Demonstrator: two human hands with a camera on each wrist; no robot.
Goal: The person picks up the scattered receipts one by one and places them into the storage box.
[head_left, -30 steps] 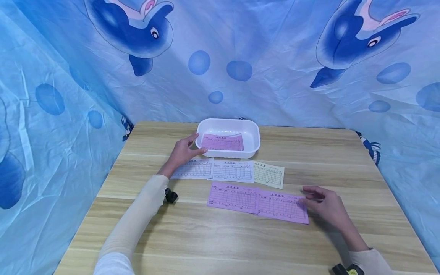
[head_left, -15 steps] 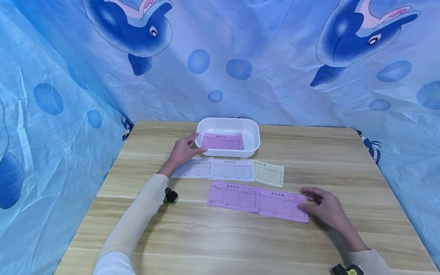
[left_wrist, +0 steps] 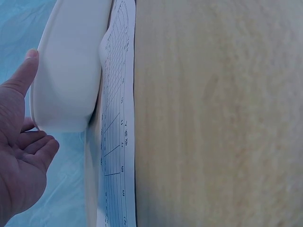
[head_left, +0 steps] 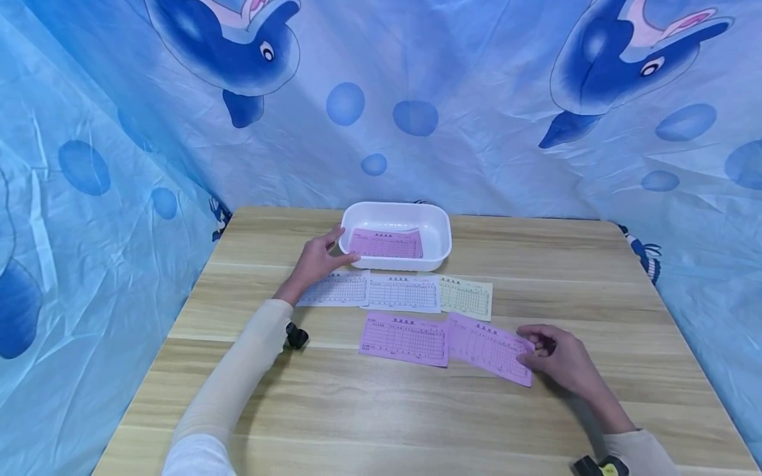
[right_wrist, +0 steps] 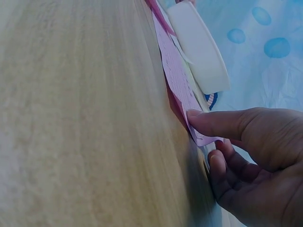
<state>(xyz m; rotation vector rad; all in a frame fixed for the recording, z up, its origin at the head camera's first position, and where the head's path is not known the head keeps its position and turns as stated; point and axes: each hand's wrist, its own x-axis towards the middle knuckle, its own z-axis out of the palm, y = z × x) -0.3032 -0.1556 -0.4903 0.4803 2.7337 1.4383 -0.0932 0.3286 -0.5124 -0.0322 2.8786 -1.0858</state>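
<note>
My right hand (head_left: 565,357) pinches the right end of a pink receipt slip (head_left: 485,347) between thumb and fingers. In the right wrist view that slip (right_wrist: 177,75) is tilted, its near end raised off the table. Another pink receipt slip (head_left: 405,338) lies flat to its left. My left hand (head_left: 315,264) holds the left end of a white plastic tub (head_left: 437,258), thumb at the front rim and fingers at the left side. Inside the tub are pink slips (head_left: 385,244) with a paler edge showing behind. In the left wrist view the thumb touches the tub's rim (left_wrist: 71,71).
Between tub and pink slips lies a row: a white slip (head_left: 342,291) partly behind my left hand, another white slip (head_left: 405,293), and a pale green slip (head_left: 467,299). A blue dolphin-print cloth (head_left: 488,165) hangs behind the wooden table (head_left: 381,410).
The right pink slip has turned askew and its right end has come up in my right hand, which shifted slightly left. My left hand and the tub have stayed put.
</note>
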